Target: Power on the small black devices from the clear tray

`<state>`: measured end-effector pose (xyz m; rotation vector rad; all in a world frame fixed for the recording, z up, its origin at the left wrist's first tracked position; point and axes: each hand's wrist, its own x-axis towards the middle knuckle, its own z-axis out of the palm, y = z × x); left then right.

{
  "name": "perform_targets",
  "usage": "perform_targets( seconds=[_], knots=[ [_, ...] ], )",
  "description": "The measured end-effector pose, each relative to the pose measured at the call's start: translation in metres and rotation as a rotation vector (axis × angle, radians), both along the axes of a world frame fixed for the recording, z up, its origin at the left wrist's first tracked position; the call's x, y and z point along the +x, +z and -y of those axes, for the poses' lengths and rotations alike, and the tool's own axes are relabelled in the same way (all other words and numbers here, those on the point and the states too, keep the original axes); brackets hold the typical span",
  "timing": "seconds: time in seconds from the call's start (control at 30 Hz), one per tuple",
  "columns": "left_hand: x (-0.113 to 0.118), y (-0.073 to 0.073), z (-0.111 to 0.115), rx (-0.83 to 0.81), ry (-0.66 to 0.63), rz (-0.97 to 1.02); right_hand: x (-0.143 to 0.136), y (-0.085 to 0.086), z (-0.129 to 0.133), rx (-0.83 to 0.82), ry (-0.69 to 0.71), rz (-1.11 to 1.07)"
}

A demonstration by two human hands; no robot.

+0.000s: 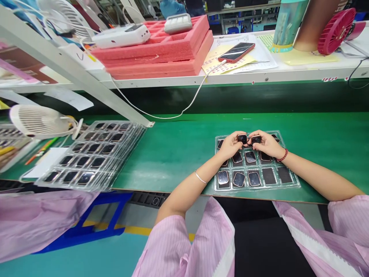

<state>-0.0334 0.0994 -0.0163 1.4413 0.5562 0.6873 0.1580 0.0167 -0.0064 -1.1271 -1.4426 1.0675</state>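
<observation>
Both of my hands are over the far side of a clear plastic tray [261, 188] on the green bench. My left hand [230, 145] pinches a small dark square watch face [241, 139] between thumb and fingers. Close beside it, my right hand [266, 144] grips a similar watch face [256, 139]. Below them, several more watch faces [254, 178] with light metal rims lie in the tray's pockets. Two front pockets at the right, such as this pocket [269, 176], show only dark bottoms. My fingers partly hide the back row.
Stacked clear trays [99, 163] of similar pieces stand at the left, near a white fan [40, 121]. Above the bench, a shelf [239, 75] carries pink foam blocks [161, 57], a phone [236, 52] and a red fan [336, 31]. A white cable [170, 117] hangs down from it.
</observation>
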Motion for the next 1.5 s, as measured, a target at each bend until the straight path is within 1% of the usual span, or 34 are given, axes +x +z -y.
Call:
perform_targets(
  seconds=[0.23, 0.6, 0.73, 0.9, 1.0, 1.33, 1.5],
  knots=[
    [-0.002, 0.001, 0.001, 0.006, 0.008, -0.025, 0.001, 0.001, 0.001, -0.052, -0.009, -0.022],
    [-0.004, 0.005, 0.003, 0.018, -0.003, -0.037, 0.000, 0.003, 0.002, -0.047, 0.008, -0.021],
    [-0.003, 0.001, 0.001, 0.028, -0.003, -0.010, -0.002, 0.004, 0.002, -0.015, 0.004, -0.037],
    [-0.001, -0.005, -0.001, 0.039, 0.010, -0.006, -0.004, 0.006, 0.003, -0.017, 0.019, -0.036],
    [0.000, -0.005, -0.001, 0.040, 0.012, -0.008, -0.004, 0.006, 0.003, -0.021, 0.012, -0.035],
    [-0.001, 0.003, 0.002, -0.025, 0.010, -0.004, -0.002, 0.008, 0.003, -0.022, 0.020, -0.014],
    [0.001, 0.004, 0.002, -0.116, 0.014, 0.036, -0.003, 0.007, 0.001, -0.039, -0.014, -0.013]
  ],
)
